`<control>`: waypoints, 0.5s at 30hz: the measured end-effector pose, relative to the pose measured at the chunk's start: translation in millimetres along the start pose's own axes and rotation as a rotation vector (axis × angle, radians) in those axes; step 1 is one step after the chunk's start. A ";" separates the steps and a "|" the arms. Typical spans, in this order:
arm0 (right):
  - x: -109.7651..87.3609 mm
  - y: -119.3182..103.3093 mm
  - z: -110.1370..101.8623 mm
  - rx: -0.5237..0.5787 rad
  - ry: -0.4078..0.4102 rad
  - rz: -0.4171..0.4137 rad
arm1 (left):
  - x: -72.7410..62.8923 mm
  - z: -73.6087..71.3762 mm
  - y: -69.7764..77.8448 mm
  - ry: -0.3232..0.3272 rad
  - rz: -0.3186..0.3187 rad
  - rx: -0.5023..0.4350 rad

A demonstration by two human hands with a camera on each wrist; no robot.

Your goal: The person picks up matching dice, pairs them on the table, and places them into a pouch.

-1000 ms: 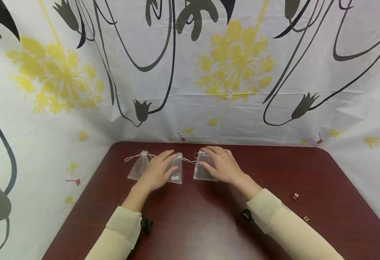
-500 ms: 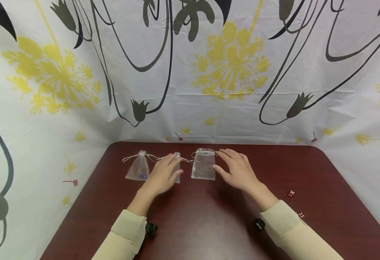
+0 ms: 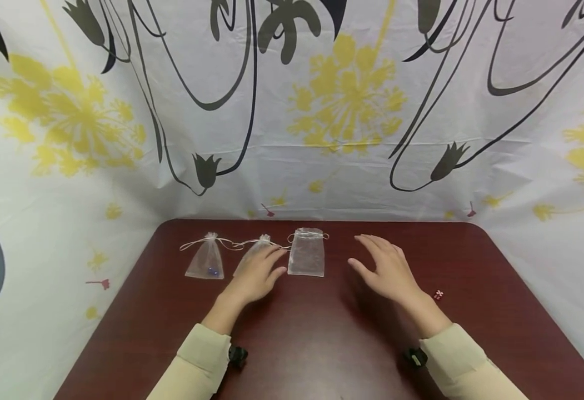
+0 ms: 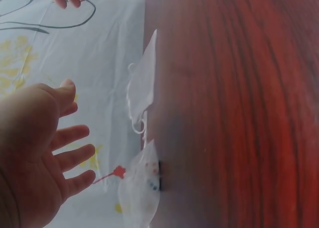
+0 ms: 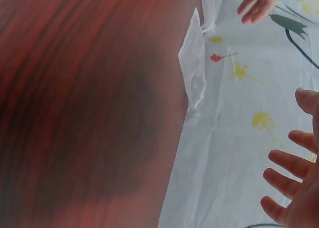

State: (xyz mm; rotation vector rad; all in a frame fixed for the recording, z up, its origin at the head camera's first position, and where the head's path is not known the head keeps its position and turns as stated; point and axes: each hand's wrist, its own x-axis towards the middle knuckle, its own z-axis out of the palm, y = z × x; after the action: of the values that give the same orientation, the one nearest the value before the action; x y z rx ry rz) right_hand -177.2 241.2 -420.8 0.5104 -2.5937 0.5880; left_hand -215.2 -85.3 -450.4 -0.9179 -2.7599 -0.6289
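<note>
A floral cloth (image 3: 352,189) backs a red table (image 3: 317,344), a person's left hand (image 3: 254,278) and right hand (image 3: 388,273) hovering with unclenched, empty grips at its 10 and 2 o'clock. The right bag (image 3: 307,255) lies at 12, the middle bag (image 3: 254,251) partly beneath the left hand, the left bag (image 3: 203,261), holding blue pieces (image 3: 213,271), at 10; a red die (image 3: 438,295) sits at 3.

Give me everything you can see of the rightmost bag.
The rightmost bag is whitish, see-through and roughly rectangular, apparently thin mesh. A pale drawstring crosses near its ungathered top, looping out at both sides. It lies flat on the table near the far edge, no contents visible. Neither the left hand nor the right hand holds it.
</note>
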 end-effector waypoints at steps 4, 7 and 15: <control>-8.2 6.1 -5.7 0.007 0.007 0.014 | 2.9 7.2 1.9 -0.028 0.009 -0.047; -13.4 10.7 -10.3 0.008 0.019 0.026 | 6.8 13.9 4.5 -0.048 0.021 -0.050; -27.2 23.8 -24.7 0.012 0.032 0.080 | 17.7 30.2 22.0 -0.154 0.013 -0.013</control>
State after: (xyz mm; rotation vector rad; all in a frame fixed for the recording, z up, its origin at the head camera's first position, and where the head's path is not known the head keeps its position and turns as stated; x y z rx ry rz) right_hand -156.7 279.9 -421.2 0.3997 -2.5916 0.6328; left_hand -216.8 -46.7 -465.0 -1.0269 -2.8846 -0.5988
